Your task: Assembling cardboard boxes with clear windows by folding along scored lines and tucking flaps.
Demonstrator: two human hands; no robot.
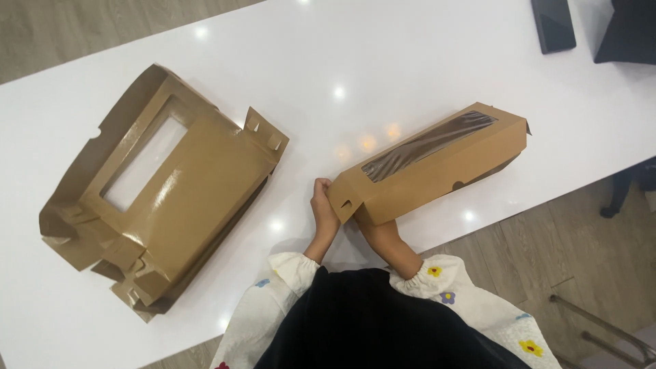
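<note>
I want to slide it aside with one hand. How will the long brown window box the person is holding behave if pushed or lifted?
The long box looks like thin folded card, so probably light and easy to slide on the glossy white table. Its dark film window likely dents if pressed. The left hand touches its near end, where a tab sticks out; the right hand is mostly hidden beneath it, so that end may flex.

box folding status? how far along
Done: one long kraft window box stands assembled on the white table. In hand: left hand and right hand hold its near end flap. Left: the stack of flat window-box blanks lies unfolded, untouched.
</note>
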